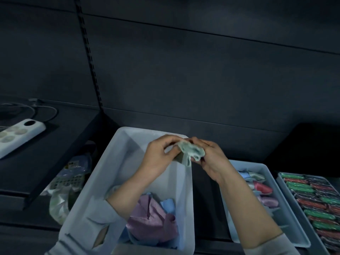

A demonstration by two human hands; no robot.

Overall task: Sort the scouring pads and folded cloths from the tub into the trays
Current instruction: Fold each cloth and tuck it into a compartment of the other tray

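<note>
Cloths, crumpled pink (152, 216) and blue (167, 205), lie in the near end of the pale grey plastic tub (95, 190). Above its far end, left hand (160, 155) and right hand (211, 157) both pinch a pale green crumpled cloth (191, 150). Right: grey tray of folded cloths (287, 225), then grey tray of red and green scouring pads (281, 183).

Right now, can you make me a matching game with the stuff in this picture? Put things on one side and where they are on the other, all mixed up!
Things:
1. pale green cloth
2. purple cloth
3. scouring pads
4. power strip

Places:
A. lying in the big tub
B. on the dark shelf at far left
C. held up between the left hand and the right hand
D. packed in rows in the tray at far right

Pairs: 1-C, 2-A, 3-D, 4-B
</note>
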